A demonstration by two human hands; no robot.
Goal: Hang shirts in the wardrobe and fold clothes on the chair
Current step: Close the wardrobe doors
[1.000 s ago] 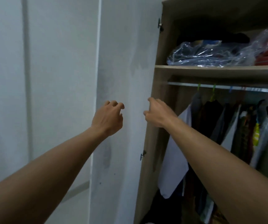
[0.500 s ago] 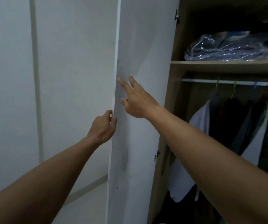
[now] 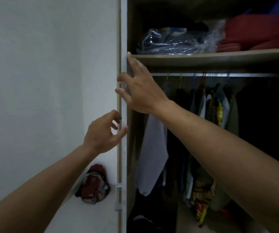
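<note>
White door edge (image 3: 123, 31) pinched by left hand (image 3: 101, 133), right hand (image 3: 140, 91) touching.

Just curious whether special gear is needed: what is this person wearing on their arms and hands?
Nothing visible. The left forearm and right forearm are bare, with no sleeves in view. The left hand and right hand wear no gloves, and no watch, bracelet or ring shows.
</note>
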